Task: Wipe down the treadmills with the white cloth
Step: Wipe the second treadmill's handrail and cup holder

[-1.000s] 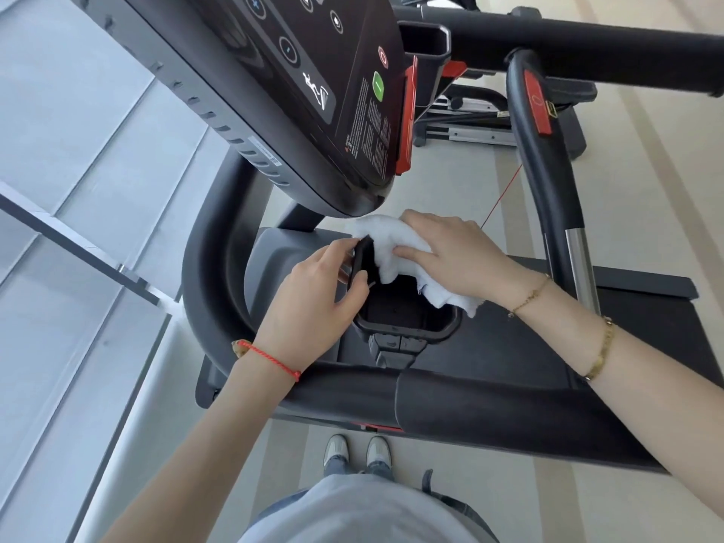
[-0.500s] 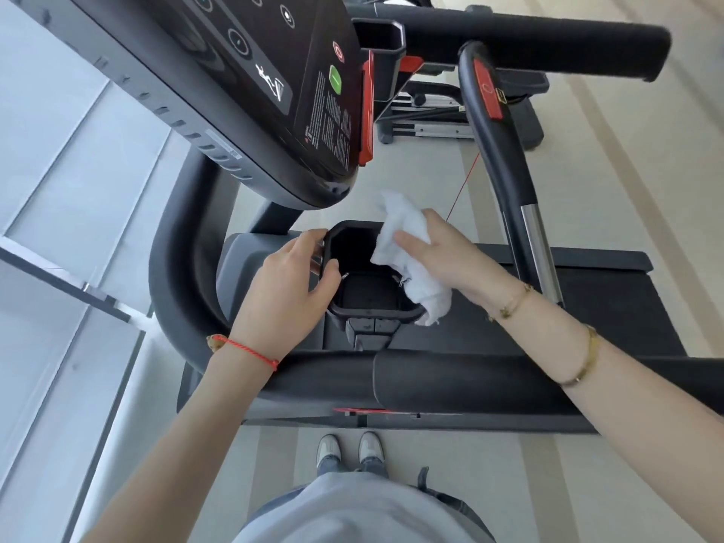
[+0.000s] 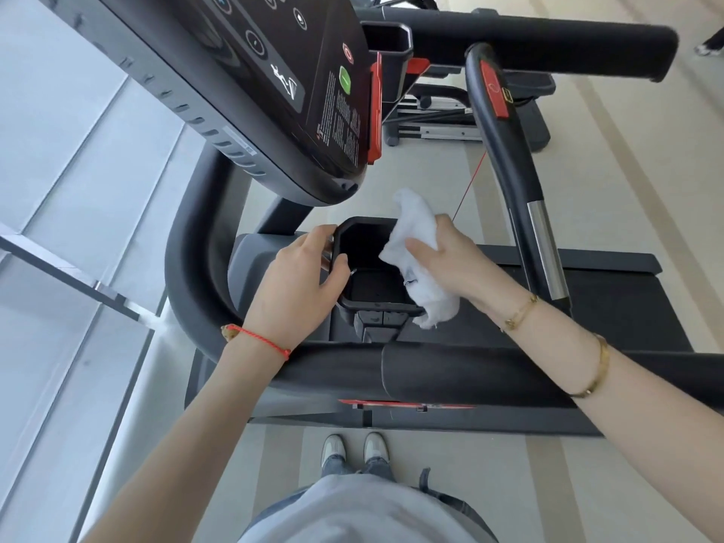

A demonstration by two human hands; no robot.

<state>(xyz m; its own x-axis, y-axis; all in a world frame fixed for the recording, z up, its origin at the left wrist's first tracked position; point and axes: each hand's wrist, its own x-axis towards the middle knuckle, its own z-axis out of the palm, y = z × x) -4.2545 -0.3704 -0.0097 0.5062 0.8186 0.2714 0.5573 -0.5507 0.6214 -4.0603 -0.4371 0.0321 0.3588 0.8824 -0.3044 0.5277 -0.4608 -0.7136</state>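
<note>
A black treadmill fills the view, its console (image 3: 274,84) tilted above a black cup holder (image 3: 372,303). My left hand (image 3: 301,284) grips the cup holder's left rim, thumb over the edge. My right hand (image 3: 450,260) holds a crumpled white cloth (image 3: 419,252) and presses it against the holder's right inner wall and rim. Part of the cloth hangs down past the holder's lower right corner.
A thick black handrail (image 3: 470,374) runs across below my wrists. A curved side bar (image 3: 513,178) with a red tag and chrome section rises at the right. A red safety cord (image 3: 470,186) hangs near the cloth. A glass wall (image 3: 70,229) lies left.
The cloth has come off the holder's top edge and moved to its right side. My right hand shifted right with it. My left hand stays on the left rim.
</note>
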